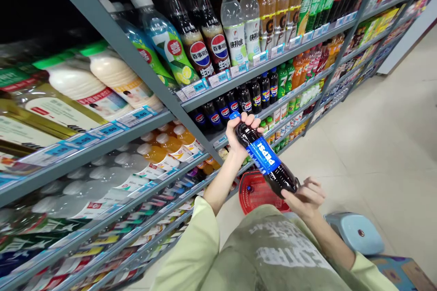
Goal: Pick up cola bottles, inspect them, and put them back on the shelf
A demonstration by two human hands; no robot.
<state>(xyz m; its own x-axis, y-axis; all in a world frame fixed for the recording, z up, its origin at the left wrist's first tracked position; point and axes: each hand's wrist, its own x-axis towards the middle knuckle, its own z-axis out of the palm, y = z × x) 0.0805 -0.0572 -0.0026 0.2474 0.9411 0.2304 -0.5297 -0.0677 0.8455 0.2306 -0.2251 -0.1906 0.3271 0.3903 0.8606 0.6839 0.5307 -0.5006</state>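
A dark cola bottle (pixel 264 157) with a blue PEPSI label and a blue cap is held tilted in front of my body. My left hand (pixel 237 134) wraps round its neck just under the cap, fingers closed. At the lower end, my right hand (pixel 305 198) touches the base with thumb and fingers curled about it; part of its grip is hidden. Behind the bottle, a red basket (pixel 244 191) stands on the floor, partly covered by the bottle and my shirt. Similar cola bottles (pixel 223 111) line the shelf just beyond my left hand.
Drink shelves (pixel 273 66) run along the left and away to the right, their edges carrying price tags (pixel 200 86). A grey upright post (pixel 136 59) divides the bays. At lower right are a light blue stool (pixel 358 232) and a box (pixel 403 273) on the tiled floor (pixel 368 136).
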